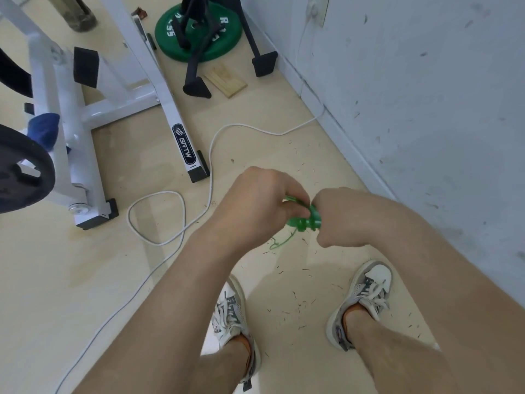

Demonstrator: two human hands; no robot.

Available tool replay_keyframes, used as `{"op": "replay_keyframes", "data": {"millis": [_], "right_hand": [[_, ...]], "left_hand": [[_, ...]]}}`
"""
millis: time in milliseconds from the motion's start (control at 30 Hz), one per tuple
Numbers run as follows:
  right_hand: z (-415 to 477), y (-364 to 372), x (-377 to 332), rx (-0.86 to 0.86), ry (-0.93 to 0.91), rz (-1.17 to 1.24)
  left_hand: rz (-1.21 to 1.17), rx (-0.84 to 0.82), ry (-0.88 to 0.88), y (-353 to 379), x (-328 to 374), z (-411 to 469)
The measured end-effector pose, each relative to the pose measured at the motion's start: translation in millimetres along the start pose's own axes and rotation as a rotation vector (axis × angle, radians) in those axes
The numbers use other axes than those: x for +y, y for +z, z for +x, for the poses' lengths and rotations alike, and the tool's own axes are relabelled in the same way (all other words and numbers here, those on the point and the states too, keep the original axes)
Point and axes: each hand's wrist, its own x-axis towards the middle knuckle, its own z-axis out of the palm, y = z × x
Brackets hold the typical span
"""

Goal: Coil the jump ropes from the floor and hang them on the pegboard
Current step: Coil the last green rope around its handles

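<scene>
Green rope (304, 220) is bunched between our two hands, held up over the floor (85, 280). Our left hand (255, 206) curls its fingers round the loops. Our right hand (341, 220) is fisted on what look like the handles. Neither hand shows any slack in its fingers.

A thin green tail (279, 243) hangs loose below the bundle, and that is where we expect trouble. If we shift either grip to finish the wrap, the springy loops could pop open and the tail could drag the coil apart. The bundle looks small and stiff, so it may not sit on a peg unless we leave one clear loop.

A white cord (159, 220) snakes over the floor near our left shoe (230, 308), and stepping off without looking could catch a foot. The pegboard is not in view, so we must turn to find it.
</scene>
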Motion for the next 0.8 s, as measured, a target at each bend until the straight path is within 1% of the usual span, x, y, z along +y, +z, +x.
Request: {"op": "replay_keyframes", "data": {"millis": [67, 133, 200, 300, 367, 433, 567, 700, 800], "right_hand": [[-4, 0, -1, -0.030, -0.044, -0.078], [-6, 1, -1, -0.016, -0.080, -0.097], [-4, 0, 1, 0.074, -0.120, -0.077], [-2, -1, 2, 0.248, -0.166, -0.073], [0, 0, 1, 0.325, -0.189, -0.070], [1, 1, 1, 0.364, -0.206, -0.028], [-1, -3, 5, 0.450, -0.220, 0.085], [-2, -4, 3, 0.551, -0.271, 0.044], [-2, -3, 3, 0.625, -0.332, 0.105]], "left_hand": [[-0.082, -0.081, -0.117, -1, 0, -1], [-0.112, -0.146, -0.179, -4, 0, 0], [-0.184, -0.171, -0.234, -11, -1, 1], [-0.354, -0.159, -0.304, -22, -3, 2], [-0.416, -0.146, -0.331, -26, -4, 1], [-0.470, -0.131, -0.346, -27, -5, 0], [-0.590, -0.131, -0.322, -26, -7, -1], [-0.614, -0.152, -0.313, -27, -11, 0], [-0.628, -0.228, -0.366, -26, -13, 0]]}}
